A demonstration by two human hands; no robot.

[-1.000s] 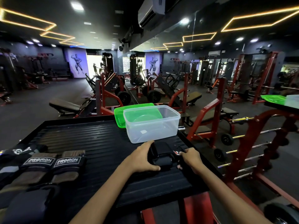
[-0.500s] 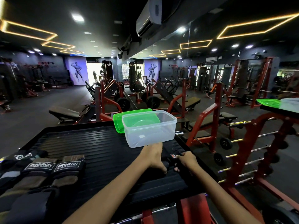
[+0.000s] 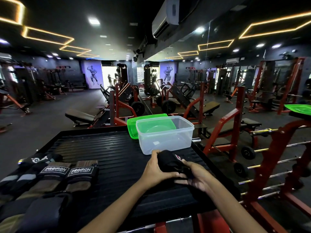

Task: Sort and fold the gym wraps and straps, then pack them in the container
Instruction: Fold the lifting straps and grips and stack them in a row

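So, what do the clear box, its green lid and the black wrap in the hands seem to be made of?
Clear box: looks like glossy translucent plastic; the lid shows through its wall.
Green lid: probably the same plastic, tinted and shiny.
Black wrap: seems a soft matte fabric, bunched between the left hand and right hand.
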